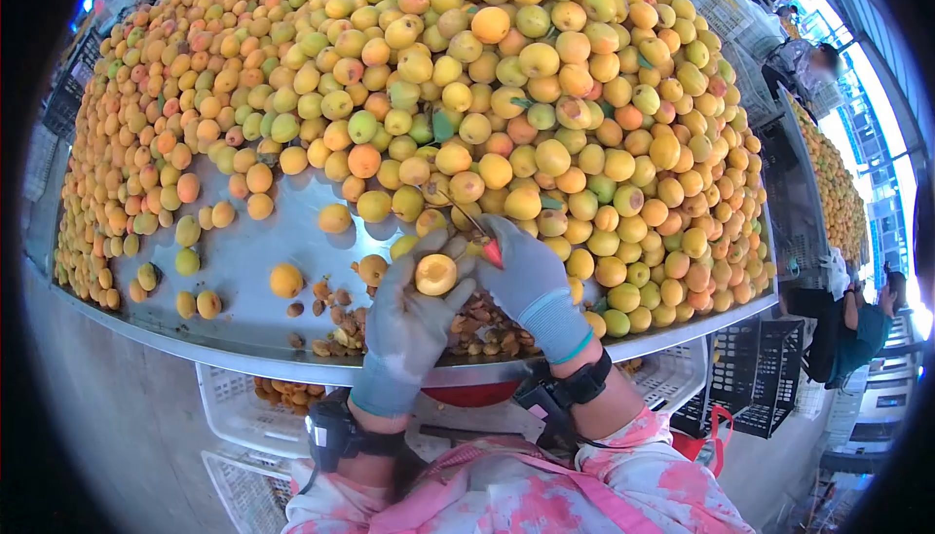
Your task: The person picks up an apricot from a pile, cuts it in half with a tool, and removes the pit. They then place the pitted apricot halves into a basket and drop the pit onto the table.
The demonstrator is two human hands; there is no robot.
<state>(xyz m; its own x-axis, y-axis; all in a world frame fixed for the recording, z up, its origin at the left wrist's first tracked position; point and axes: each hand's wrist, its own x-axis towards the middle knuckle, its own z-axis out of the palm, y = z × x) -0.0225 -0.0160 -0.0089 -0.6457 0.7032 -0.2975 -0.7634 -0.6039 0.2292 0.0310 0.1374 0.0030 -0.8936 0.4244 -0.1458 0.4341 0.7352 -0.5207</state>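
My left hand (404,315), in a grey glove, holds a cut-open apricot half (435,275) with its hollow inner side facing up. Close beside it on the right, my gloved right hand (521,276) is closed round a small tool with a red handle (494,253) and a thin shaft pointing up and to the left. Both hands are over the front edge of a metal table (243,271). Brown pits (477,324) lie on the metal under and around them. A large heap of yellow and orange apricots (487,95) rises behind the hands.
White crates (234,407) stand below the table at the left, one holding apricot pieces (287,393). Black crates (760,368) are at the lower right. People (862,329) are by another fruit-covered table (828,178) at the right. Loose apricots (285,281) lie left of the hands.
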